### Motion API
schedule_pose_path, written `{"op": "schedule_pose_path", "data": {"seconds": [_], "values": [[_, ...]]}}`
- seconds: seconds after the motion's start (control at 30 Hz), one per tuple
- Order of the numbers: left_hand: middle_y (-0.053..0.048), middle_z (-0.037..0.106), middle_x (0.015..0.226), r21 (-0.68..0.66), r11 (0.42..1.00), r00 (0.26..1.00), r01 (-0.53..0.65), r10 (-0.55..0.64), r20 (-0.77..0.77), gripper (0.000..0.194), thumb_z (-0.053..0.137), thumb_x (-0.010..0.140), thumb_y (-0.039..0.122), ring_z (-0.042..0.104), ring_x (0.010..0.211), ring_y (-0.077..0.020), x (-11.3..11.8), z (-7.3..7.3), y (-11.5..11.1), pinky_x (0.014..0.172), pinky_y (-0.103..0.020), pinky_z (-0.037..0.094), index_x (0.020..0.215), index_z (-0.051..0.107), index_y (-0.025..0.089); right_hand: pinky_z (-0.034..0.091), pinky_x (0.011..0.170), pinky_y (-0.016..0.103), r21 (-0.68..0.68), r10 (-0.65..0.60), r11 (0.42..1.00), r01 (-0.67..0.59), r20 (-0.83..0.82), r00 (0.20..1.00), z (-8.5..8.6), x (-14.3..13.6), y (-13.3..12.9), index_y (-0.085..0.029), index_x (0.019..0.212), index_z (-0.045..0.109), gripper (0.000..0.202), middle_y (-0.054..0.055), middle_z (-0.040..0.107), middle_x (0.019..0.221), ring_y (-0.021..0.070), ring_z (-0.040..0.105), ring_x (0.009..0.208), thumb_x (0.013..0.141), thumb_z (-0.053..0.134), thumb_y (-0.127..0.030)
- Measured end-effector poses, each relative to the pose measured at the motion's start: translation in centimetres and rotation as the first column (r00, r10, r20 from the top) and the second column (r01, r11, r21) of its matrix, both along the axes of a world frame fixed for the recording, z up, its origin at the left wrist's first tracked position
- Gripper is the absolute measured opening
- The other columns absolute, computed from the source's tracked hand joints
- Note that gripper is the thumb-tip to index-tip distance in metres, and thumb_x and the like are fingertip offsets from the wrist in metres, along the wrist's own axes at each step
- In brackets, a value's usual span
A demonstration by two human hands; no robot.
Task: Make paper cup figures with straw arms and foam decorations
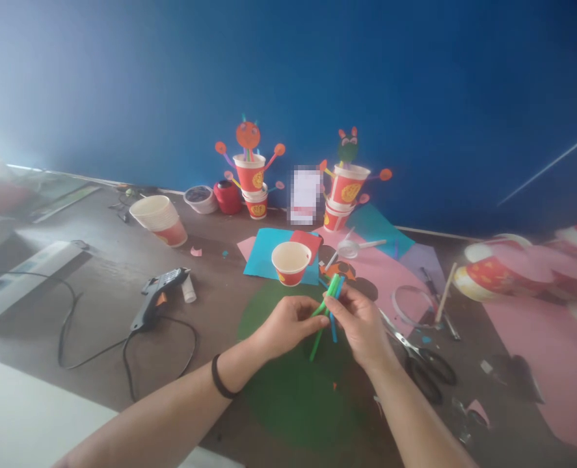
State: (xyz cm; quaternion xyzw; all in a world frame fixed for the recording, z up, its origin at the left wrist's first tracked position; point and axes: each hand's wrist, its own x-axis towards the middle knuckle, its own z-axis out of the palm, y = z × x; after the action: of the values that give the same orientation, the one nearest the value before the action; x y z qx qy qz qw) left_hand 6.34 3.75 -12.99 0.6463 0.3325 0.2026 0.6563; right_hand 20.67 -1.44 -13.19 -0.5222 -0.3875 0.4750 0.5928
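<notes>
My right hand [363,328] is closed around a small bunch of bright green straws [332,286] and blue straws [334,330], whose ends point in different directions. From the other side, the fingertips of my left hand [291,325] pinch a green straw in the same bunch. Both hands hover over a dark green paper shape [298,396]. Just beyond them a red and white paper cup [291,263] stands upright on blue paper [259,253], with a red piece of paper [306,242] behind it.
Two cup figures with round paper heads, an orange one [248,134] and a green one [348,148], stand at the back. Stacked cups [161,221] and a glue gun [154,299] with its cord are left. Black-handled scissors [419,357] and pink paper [517,351] lie right.
</notes>
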Motion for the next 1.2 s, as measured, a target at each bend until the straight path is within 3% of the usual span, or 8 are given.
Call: {"op": "schedule_pose_path", "data": {"seconds": [0.3, 0.53, 0.7, 0.9, 0.97, 1.03, 1.13, 1.2], "values": [[0.007, 0.035, 0.048, 0.053, 0.997, 0.994, 0.055, -0.050, -0.097, 0.039, 0.060, 0.075, 0.048, 0.032, 0.044, -0.0054, -0.3, -0.3, 0.1, 0.042, -0.019, 0.024, 0.059, 0.049, 0.014, 0.042, 0.063, 0.024, -0.006, -0.003, 1.000, 0.004, 0.160, 0.987, -0.4, -0.3, -0.2, -0.018, 0.075, 0.061, 0.020, -0.002, 0.057, 0.067, 0.0127, 0.051, 0.064, 0.077, 0.067, -0.037], [0.006, 0.038, 0.047, -0.035, 0.995, 0.993, 0.090, -0.092, -0.079, 0.040, 0.062, 0.072, 0.051, 0.033, 0.042, -0.0056, -0.2, 0.0, -0.3, 0.040, -0.019, 0.027, 0.059, 0.053, 0.014, 0.040, 0.051, 0.023, -0.068, -0.074, 0.995, 0.079, 0.062, 0.995, 0.2, 0.3, -0.3, -0.019, 0.095, 0.064, 0.032, -0.005, 0.048, 0.057, 0.0100, 0.043, 0.052, 0.078, 0.063, -0.046], [0.007, 0.037, 0.045, -0.036, 0.992, 0.986, 0.122, -0.126, -0.110, 0.040, 0.065, 0.068, 0.050, 0.031, 0.043, -0.0058, -0.4, 0.0, -0.5, 0.042, -0.021, 0.023, 0.055, 0.052, 0.014, 0.036, 0.048, 0.022, -0.074, -0.090, 0.993, 0.093, 0.040, 0.995, 0.1, 0.8, -0.4, -0.017, 0.082, 0.068, 0.030, -0.006, 0.041, 0.050, 0.0088, 0.038, 0.048, 0.076, 0.065, -0.046], [0.005, 0.041, 0.051, 0.001, 0.995, 0.994, 0.103, -0.103, -0.021, 0.038, 0.066, 0.069, 0.051, 0.033, 0.048, -0.0065, -0.5, -0.1, -1.0, 0.045, -0.020, 0.025, 0.066, 0.061, 0.013, 0.034, 0.049, 0.022, -0.078, -0.047, 0.995, 0.055, 0.095, 0.994, -0.8, 1.2, -0.8, -0.018, 0.090, 0.068, 0.031, -0.004, 0.051, 0.051, 0.0097, 0.045, 0.049, 0.075, 0.067, -0.045], [0.003, 0.047, 0.056, 0.106, 0.994, 0.999, 0.011, -0.014, 0.032, 0.039, 0.067, 0.068, 0.051, 0.039, 0.051, -0.0081, -0.6, 0.1, -0.9, 0.048, -0.021, 0.030, 0.074, 0.064, 0.013, 0.035, 0.047, 0.022, -0.072, -0.084, 0.993, 0.089, 0.067, 0.994, -0.6, 1.3, -0.9, -0.018, 0.087, 0.069, 0.030, -0.003, 0.054, 0.054, 0.0093, 0.046, 0.049, 0.073, 0.069, -0.044], [-0.001, 0.054, 0.069, 0.302, 0.926, 0.972, -0.228, 0.202, 0.116, 0.041, 0.072, 0.064, 0.049, 0.046, 0.061, -0.0117, -0.8, 0.3, -0.2, 0.055, -0.023, 0.037, 0.084, 0.065, 0.014, 0.035, 0.044, 0.021, -0.046, -0.203, 0.978, 0.202, -0.019, 0.979, -0.2, 1.5, -0.9, -0.018, 0.081, 0.069, 0.028, -0.003, 0.057, 0.057, 0.0083, 0.046, 0.047, 0.069, 0.072, -0.043], [-0.009, 0.053, 0.101, 0.503, 0.636, 0.807, -0.585, 0.522, 0.277, 0.064, 0.078, 0.059, 0.044, 0.052, 0.089, -0.0207, -1.5, 0.3, 1.7, 0.073, -0.029, 0.043, 0.113, 0.054, 0.019, 0.037, 0.040, 0.020, 0.008, -0.396, 0.915, 0.404, -0.183, 0.900, 0.7, 2.1, -0.6, -0.018, 0.075, 0.069, 0.027, -0.003, 0.061, 0.062, 0.0087, 0.050, 0.048, 0.063, 0.077, -0.040], [-0.014, 0.044, 0.122, 0.528, 0.542, 0.743, -0.654, 0.592, 0.312, 0.098, 0.081, 0.053, 0.042, 0.044, 0.112, -0.0273, -1.9, -0.2, 3.3, 0.087, -0.036, 0.041, 0.134, 0.031, 0.022, 0.040, 0.040, 0.021, 0.041, -0.468, 0.869, 0.494, -0.261, 0.845, 1.2, 2.5, -0.5, -0.019, 0.073, 0.067, 0.025, -0.003, 0.062, 0.065, 0.0104, 0.054, 0.051, 0.060, 0.078, -0.037]]}}
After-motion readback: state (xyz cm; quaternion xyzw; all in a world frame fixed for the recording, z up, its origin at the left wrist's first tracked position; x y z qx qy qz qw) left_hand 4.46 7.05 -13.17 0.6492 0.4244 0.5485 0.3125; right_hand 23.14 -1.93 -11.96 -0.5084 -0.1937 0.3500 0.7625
